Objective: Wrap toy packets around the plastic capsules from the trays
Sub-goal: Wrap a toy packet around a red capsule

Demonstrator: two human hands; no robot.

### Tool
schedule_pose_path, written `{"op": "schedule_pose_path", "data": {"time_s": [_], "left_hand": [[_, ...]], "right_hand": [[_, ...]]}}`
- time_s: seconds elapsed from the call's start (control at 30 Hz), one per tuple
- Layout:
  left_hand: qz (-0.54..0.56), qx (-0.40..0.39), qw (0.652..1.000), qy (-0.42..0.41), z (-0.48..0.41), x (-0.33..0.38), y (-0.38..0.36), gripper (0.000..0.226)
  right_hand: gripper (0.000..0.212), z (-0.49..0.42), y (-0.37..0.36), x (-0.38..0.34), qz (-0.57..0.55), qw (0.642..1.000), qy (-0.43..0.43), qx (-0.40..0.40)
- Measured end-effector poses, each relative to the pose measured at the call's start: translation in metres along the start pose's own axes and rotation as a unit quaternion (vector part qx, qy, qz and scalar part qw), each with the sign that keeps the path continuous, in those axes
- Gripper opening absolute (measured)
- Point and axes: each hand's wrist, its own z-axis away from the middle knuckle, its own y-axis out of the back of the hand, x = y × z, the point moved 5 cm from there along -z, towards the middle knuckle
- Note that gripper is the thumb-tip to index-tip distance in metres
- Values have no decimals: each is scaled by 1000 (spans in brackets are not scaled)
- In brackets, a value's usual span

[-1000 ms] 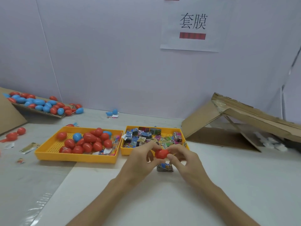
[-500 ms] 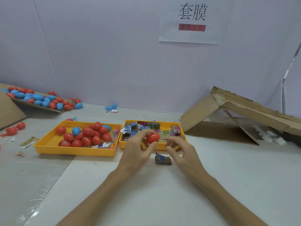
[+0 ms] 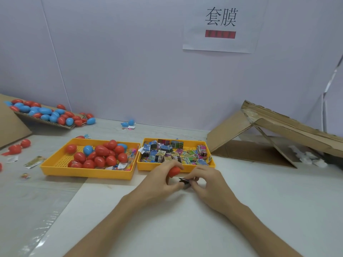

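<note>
The capsule [image 3: 174, 171] in the left hand [image 3: 157, 184] is smooth, glossy red plastic. The packet [image 3: 184, 181] pinched by the right hand [image 3: 211, 186] looks like dark, crinkled film. Beyond the hands, the trays [image 3: 87, 172] are yellow moulded plastic. Far right of them, the cardboard [image 3: 232, 130] is matt and rough-edged. The tabletop [image 3: 185, 229] is matt white.

place: hand-packing workstation | cues: posted sign [image 3: 220, 41], yellow trays [image 3: 87, 173] of capsules [image 3: 101, 151] and packets [image 3: 167, 154], cardboard ramps [image 3: 289, 127]

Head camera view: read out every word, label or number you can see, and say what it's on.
"套膜": white paper sheet on the wall.
Red bar beneath it: blurred, unreadable.
Toy packets in the right tray: print too small.
Packet the right hand pinches: blurred.
Red capsule the left hand grips: no text visible.
</note>
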Motion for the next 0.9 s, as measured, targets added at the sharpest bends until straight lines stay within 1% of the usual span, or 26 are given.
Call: {"op": "schedule_pose_path", "data": {"time_s": [0.1,0.2,0.37,0.5,0.67,0.9], "left_hand": [[-44,-1,999,-3,2,2,-4,38],[-90,13,996,2,3,2,-6,37],[-95,16,995,6,3,4,-7,28],[-98,17,995,4,4,6,-7,27],[-118,5,993,-7,4,7,-7,34],[-123,2,992,13,3,4,-9,37]], "right_hand": [[21,-1,2,-1,-17,1000,-6,9],[22,0,0,-4,-26,1000,-3,7],[20,0,0,-4,-33,999,-5,-2],[17,0,-2,-7,-38,999,7,-3],[18,-1,-2,-5,-55,998,-2,1],[20,0,-4,-6,-63,998,-9,-7]]}}
